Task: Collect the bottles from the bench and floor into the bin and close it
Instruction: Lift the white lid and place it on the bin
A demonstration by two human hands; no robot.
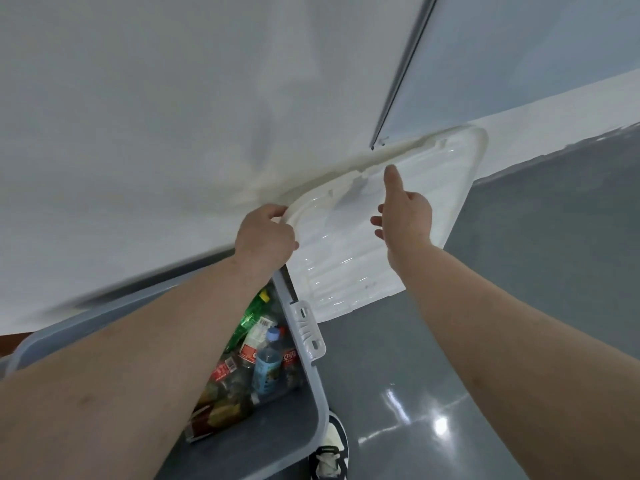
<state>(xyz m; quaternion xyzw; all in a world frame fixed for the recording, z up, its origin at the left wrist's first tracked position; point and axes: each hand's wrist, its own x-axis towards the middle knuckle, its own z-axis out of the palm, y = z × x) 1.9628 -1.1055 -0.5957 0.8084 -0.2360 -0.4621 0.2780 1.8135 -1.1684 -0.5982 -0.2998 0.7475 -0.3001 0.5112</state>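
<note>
A white plastic lid [426, 188] leans against the white wall, just right of the grey bin [313, 382]. My left hand [265, 237] grips the lid's left rim. My right hand [403, 209] hovers in front of the lid's middle, fingers apart, holding nothing. The bin stands open below my left forearm. Inside it lie several bottles: a green one [252, 315], a blue-capped one [268, 363] and red-labelled ones [225, 370]. A white latch [310, 332] hangs on the bin's right wall.
A shiny grey floor [485, 341] stretches to the right of the bin. The white wall [156, 116] fills the top, with a metal-framed panel edge [401, 71] at the upper right. A white shoe [330, 455] shows by the bin's near corner.
</note>
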